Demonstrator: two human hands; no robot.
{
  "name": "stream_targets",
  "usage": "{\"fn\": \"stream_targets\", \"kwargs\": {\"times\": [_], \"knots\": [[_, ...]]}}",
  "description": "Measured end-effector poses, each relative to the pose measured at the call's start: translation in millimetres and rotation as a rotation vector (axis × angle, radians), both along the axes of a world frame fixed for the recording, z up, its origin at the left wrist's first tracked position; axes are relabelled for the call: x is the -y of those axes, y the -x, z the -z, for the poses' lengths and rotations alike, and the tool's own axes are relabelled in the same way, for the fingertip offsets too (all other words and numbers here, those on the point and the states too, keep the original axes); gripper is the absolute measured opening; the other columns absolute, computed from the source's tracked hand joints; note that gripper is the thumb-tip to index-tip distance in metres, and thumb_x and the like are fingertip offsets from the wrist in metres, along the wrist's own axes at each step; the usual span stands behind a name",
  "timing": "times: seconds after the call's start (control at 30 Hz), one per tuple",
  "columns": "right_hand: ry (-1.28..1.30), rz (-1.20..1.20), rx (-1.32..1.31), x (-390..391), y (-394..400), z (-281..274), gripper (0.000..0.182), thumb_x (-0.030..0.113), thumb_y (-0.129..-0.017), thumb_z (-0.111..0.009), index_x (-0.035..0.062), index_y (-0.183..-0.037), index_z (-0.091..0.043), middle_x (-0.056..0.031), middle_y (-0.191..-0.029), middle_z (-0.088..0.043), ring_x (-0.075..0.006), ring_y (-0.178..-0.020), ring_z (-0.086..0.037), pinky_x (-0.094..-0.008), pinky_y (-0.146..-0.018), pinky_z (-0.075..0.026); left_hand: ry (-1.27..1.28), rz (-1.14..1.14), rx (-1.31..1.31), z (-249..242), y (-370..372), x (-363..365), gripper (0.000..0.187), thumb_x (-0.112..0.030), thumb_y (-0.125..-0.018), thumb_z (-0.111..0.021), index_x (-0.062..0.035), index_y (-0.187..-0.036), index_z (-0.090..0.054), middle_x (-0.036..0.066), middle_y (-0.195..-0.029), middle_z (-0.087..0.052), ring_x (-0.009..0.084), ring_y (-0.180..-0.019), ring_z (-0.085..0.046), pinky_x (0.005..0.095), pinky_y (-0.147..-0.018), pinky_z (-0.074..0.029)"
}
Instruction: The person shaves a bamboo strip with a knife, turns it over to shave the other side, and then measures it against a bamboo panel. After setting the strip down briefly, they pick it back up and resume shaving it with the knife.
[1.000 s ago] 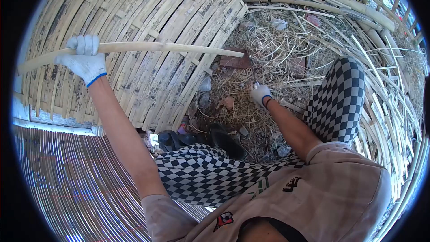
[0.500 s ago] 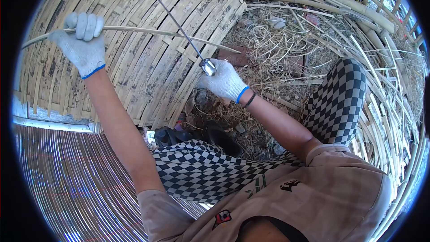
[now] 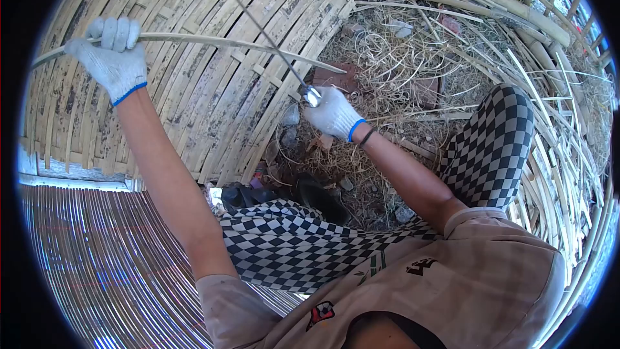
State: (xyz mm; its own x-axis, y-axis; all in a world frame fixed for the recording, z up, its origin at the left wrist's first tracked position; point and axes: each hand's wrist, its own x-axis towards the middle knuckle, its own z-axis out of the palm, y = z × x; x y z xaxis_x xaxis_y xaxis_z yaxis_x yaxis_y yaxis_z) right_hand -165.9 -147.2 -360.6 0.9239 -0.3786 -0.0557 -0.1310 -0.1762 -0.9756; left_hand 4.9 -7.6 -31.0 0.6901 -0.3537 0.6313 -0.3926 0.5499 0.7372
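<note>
My left hand (image 3: 115,58), in a white knit glove with a blue cuff, is closed around a long, thin bamboo strip (image 3: 194,38). The strip bows gently to the right, its far end over the brick and straw. In my right hand (image 3: 332,115), gloved the same way, is the handle of a long, narrow-bladed knife (image 3: 266,33) with a shiny metal collar. Its blade points up and left and crosses the strip in this view. The fingers of that hand are partly hidden behind its back.
A woven bamboo panel (image 3: 187,97) spreads behind the strip at the left. Curly shavings (image 3: 394,71) and a red brick (image 3: 337,77) lie on the ground. Split bamboo strips (image 3: 549,174) are piled at the right, below thick poles (image 3: 510,8). Dark footwear (image 3: 316,197) shows near my checkered trousers (image 3: 290,236).
My right hand and the knife have shifted to the right, the blade tip moving right and down. My left hand has moved slightly left with the strip.
</note>
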Motion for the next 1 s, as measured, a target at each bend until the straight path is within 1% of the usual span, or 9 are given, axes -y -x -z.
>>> {"fn": "stream_targets", "kwargs": {"times": [0.07,0.17,0.3,0.37,0.53,0.67,0.8,0.93,1.0], "knots": [[0.114,0.063,0.259,-10.9,0.0,-10.5,0.019,0.015,-0.080,-0.065,-0.0020,-0.088,-0.063,-0.0159,-0.068,-0.064,-0.0209,-0.062,-0.059,-0.0407,-0.064,-0.052,0.013,-0.038,-0.006,-1.1,6.7,7.5,0.069,-0.078,-0.096,-0.044,-0.0175,-0.063,-0.038,-0.005,-0.052,-0.018,0.0106,-0.046,-0.014,0.0275,-0.046,-0.016],[0.061,0.036,0.163,-8.4,-2.2,12.0,0.033,0.021,-0.081,-0.066,-0.0016,-0.105,-0.069,-0.0234,-0.091,-0.074,-0.0396,-0.087,-0.073,-0.0447,-0.080,-0.057,0.048,-0.021,-0.008,0.1,16.6,12.2,0.070,-0.079,-0.096,-0.043,-0.0173,-0.064,-0.039,-0.005,-0.052,-0.018,0.0105,-0.045,-0.013,0.0277,-0.045,-0.015],[-0.288,0.066,-0.417,23.6,-9.7,139.0,0.021,0.012,-0.083,-0.064,-0.0011,-0.098,-0.070,-0.0204,-0.086,-0.074,-0.0342,-0.082,-0.076,-0.0448,-0.076,-0.060,0.016,-0.039,-0.018,5.4,-0.4,-6.1,0.073,-0.080,-0.098,-0.036,-0.0170,-0.062,-0.040,-0.004,-0.050,-0.019,0.0110,-0.045,-0.012,0.0278,-0.044,-0.014],[0.293,-0.223,-0.378,43.8,-46.2,277.0,0.024,0.013,-0.088,-0.059,-0.0018,-0.102,-0.072,-0.0210,-0.084,-0.075,-0.0373,-0.082,-0.075,-0.0467,-0.077,-0.060,0.013,0.053,-0.005,5.6,-20.4,-18.2,0.074,-0.080,-0.098,-0.033,-0.0168,-0.060,-0.041,-0.004,-0.049,-0.020,0.0112,-0.044,-0.013,0.0277,-0.043,-0.014],[0.188,-0.113,-0.277,31.5,-7.5,101.8,0.030,0.020,-0.087,-0.056,-0.0007,-0.101,-0.071,-0.0258,-0.089,-0.073,-0.0409,-0.088,-0.073,-0.0466,-0.080,-0.058,-0.009,-0.038,-0.013,0.2,-4.6,-0.5,0.072,-0.083,-0.095,-0.038,-0.0190,-0.061,-0.033,-0.005,-0.050,-0.019,0.0114,-0.047,-0.010,0.0286,-0.043,-0.013],[0.028,0.034,-0.002,7.7,-15.2,69.7,0.028,0.018,-0.081,-0.059,-0.0032,-0.096,-0.068,-0.0279,-0.089,-0.072,-0.0428,-0.087,-0.071,-0.0465,-0.078,-0.056,0.006,-0.058,-0.010,-0.6,8.3,8.9,0.069,-0.081,-0.093,-0.048,-0.0193,-0.064,-0.037,-0.005,-0.054,-0.019,0.0116,-0.050,-0.012,0.0283,-0.047,-0.017],[0.041,0.128,-0.195,7.0,-1.9,143.5,0.024,0.021,-0.085,-0.061,0.0012,-0.098,-0.066,-0.0215,-0.080,-0.069,-0.0362,-0.078,-0.071,-0.0462,-0.072,-0.056,0.013,-0.036,0.003,0.7,4.5,3.9,0.070,-0.080,-0.094,-0.044,-0.0192,-0.061,-0.035,-0.005,-0.051,-0.019,0.0115,-0.047,-0.011,0.0279,-0.045,-0.015],[0.127,-0.266,-0.540,45.5,16.2,265.4,0.032,0.024,-0.090,-0.062,0.0009,-0.112,-0.062,-0.0142,-0.080,-0.069,-0.0300,-0.077,-0.071,-0.0417,-0.069,-0.057,0.014,-0.020,-0.011,5.9,-5.0,-10.2,0.072,-0.079,-0.097,-0.038,-0.0186,-0.058,-0.035,-0.005,-0.048,-0.018,0.0116,-0.044,-0.011,0.0275,-0.043,-0.014],[-0.448,0.084,-0.534,32.2,22.3,238.5,0.031,0.025,-0.091,-0.062,-0.0011,-0.108,-0.063,-0.0130,-0.080,-0.069,-0.0288,-0.074,-0.071,-0.0403,-0.067,-0.057,0.024,-0.067,-0.018,5.3,1.1,-2.7,0.072,-0.078,-0.097,-0.040,-0.0180,-0.058,-0.037,-0.004,-0.048,-0.018,0.0120,-0.044,-0.012,0.0276,-0.043,-0.013]]}}
